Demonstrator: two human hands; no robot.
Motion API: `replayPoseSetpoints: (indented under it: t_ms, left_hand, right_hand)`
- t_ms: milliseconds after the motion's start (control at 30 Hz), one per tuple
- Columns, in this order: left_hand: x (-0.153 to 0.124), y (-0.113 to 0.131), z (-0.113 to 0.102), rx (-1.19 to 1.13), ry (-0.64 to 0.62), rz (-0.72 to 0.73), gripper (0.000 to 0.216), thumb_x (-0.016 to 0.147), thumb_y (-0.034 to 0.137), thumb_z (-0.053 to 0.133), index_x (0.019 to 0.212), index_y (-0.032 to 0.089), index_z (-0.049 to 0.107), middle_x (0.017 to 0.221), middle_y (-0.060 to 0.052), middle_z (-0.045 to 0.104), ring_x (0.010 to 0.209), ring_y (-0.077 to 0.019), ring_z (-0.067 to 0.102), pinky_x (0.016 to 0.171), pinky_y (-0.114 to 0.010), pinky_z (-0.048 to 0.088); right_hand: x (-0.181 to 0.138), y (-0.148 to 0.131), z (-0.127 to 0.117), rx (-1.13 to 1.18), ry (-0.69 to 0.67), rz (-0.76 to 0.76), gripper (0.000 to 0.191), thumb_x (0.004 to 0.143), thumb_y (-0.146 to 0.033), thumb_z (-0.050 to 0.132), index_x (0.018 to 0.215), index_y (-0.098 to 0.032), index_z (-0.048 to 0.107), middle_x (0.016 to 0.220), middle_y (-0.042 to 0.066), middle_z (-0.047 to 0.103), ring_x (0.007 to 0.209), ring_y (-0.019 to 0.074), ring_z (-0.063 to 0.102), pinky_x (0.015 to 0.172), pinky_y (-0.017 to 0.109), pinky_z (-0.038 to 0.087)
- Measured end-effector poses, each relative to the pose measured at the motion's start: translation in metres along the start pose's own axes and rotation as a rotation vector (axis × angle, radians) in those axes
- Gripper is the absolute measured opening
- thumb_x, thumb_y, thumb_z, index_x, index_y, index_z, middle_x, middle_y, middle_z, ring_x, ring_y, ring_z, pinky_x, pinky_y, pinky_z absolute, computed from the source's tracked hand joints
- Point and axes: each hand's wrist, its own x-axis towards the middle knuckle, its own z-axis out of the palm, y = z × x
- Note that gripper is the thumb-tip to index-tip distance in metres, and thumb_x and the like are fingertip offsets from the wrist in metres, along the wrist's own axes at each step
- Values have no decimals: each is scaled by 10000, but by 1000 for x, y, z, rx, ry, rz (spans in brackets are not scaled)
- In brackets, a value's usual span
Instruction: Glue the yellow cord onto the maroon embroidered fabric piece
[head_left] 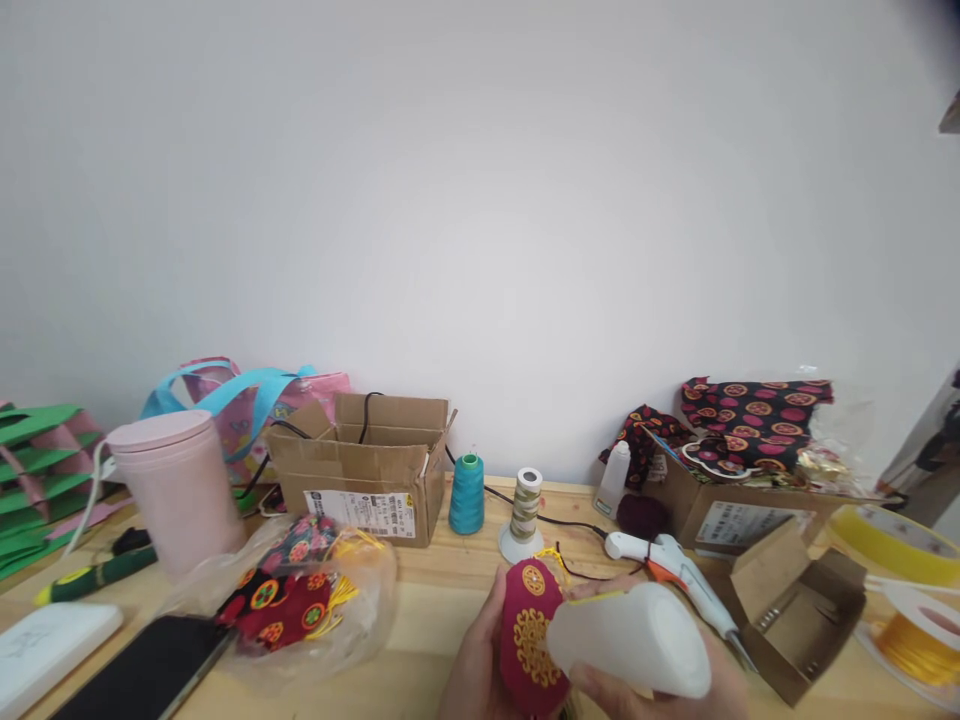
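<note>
While the left hand [480,665] cups a red embroidered pouch [531,640] at the near edge of the desk [442,590], the right hand [660,690] wraps around a white plastic bottle [630,640] and tips its narrow end against the pouch's side. Both grips are closed: the left fingers curl behind the pouch with the thumb on its rim, and the right fingers press around the bottle's body. Whether the bottle is capped I cannot tell.

The likeliest trouble, as I judge it, is too hard a squeeze. If the bottle holds glue or some other liquid, a firm press could flood the embroidery and run onto the left fingers, since they sit just beside the nozzle. The pouch is soft and rounded, so it could also roll in the palm and put the nozzle on the wrong spot.

A glue gun [667,565] lies just behind the hands, its black cord trailing toward the back edge of the desk; a backward move of the right wrist could brush it, and its tip may be hot. A small open cardboard box [795,610] stands near the right forearm, and a plastic bag of pouches [300,600] lies to the left. A white spool of thread [526,512] stands behind the pouch, narrow enough to topple if knocked.
</note>
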Motion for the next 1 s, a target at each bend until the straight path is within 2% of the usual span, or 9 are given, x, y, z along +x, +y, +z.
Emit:
replayPoseSetpoints:
  t_ms: [233, 367, 500, 600, 667, 733, 800, 933, 1000]
  left_hand:
    - [0, 0, 0, -13, -18, -12, 445, 776, 352, 433, 1085, 35, 481, 837, -135, 673, 857, -250, 595, 726, -339, 434]
    - [-1, 0, 3, 12, -27, -5, 448, 779, 348, 428, 1075, 18, 490, 852, -154, 664, 859, -258, 593, 726, -344, 433]
    - [-1, 2, 1, 4, -28, 0, 460, 759, 385, 455, 1024, 15, 517, 801, -154, 666, 778, -239, 610, 669, -317, 448]
    - [2, 3, -6, -40, 85, 29, 410, 717, 392, 525, 936, 46, 547, 746, -124, 669, 670, -191, 614, 650, -304, 456]
    - [3, 3, -9, -72, 136, 12, 384, 690, 375, 568, 909, 60, 547, 746, -113, 668, 669, -177, 611, 667, -309, 457]
    - [4, 4, -9, -81, 147, 13, 372, 690, 355, 574, 917, 63, 536, 746, -109, 666, 678, -174, 612, 665, -303, 459]
    - [2, 6, -5, -71, 181, 41, 356, 716, 338, 546, 938, 60, 520, 708, -101, 666, 651, -171, 617, 639, -294, 461]
    - [-2, 14, 8, -8, 234, 43, 470, 784, 316, 438, 1097, -34, 408, 623, -130, 659, 594, -204, 625, 588, -318, 462]
    - [-2, 17, 10, 8, 247, 32, 510, 795, 264, 416, 1174, -61, 313, 635, -135, 663, 624, -220, 631, 592, -332, 463]
  right_hand:
    - [0, 0, 4, 84, -29, 39, 367, 369, -260, 761, 704, -223, 616, 634, 9, 699, 532, 206, 634, 468, 234, 523]
    - [1, 3, 0, 32, -18, 53, 370, 356, -259, 759, 701, -208, 633, 660, 31, 704, 588, 227, 644, 515, 252, 532]
    - [5, 15, -6, 57, 10, 315, 348, 346, -284, 765, 643, -160, 633, 575, 50, 692, 522, 233, 634, 454, 262, 523]
    - [13, 20, -7, 410, 177, 443, 337, 459, -356, 732, 700, -150, 618, 629, 50, 701, 607, 214, 648, 501, 245, 533]
    - [20, 21, -7, 755, 205, 504, 331, 534, -386, 700, 779, -179, 615, 735, 29, 708, 695, 174, 652, 552, 211, 538]
    - [26, 24, -8, 1010, 164, 621, 304, 572, -393, 681, 812, -216, 625, 788, 1, 708, 723, 131, 653, 569, 164, 532]
    - [29, 29, -12, 1126, 105, 740, 265, 595, -393, 665, 795, -220, 644, 784, -13, 710, 728, 105, 652, 602, 144, 523]
    - [27, 45, -20, 1131, -145, 828, 244, 637, -368, 619, 765, -166, 662, 740, -28, 711, 716, 21, 639, 644, 57, 463]
    - [26, 53, -24, 1167, -202, 832, 247, 635, -357, 606, 730, -135, 662, 690, -36, 709, 660, -27, 629, 605, -1, 423]
